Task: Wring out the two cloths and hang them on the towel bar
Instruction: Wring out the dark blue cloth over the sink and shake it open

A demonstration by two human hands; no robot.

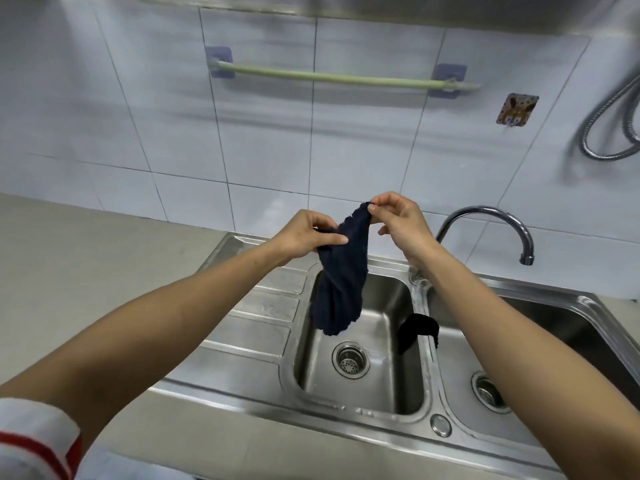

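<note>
Both hands — left hand [304, 235], right hand [398, 220] — pinch the dark blue cloth [341, 278] by its top edge above the sink [363, 407], apparently spreading it for the empty towel bar [329, 77]; a black cloth [417, 329] waits on the divider.

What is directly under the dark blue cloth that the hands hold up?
Under the dark blue cloth, held by the left hand and right hand, lies the left sink basin with its drain strainer. The cloth covers part of the basin's far wall.
</note>
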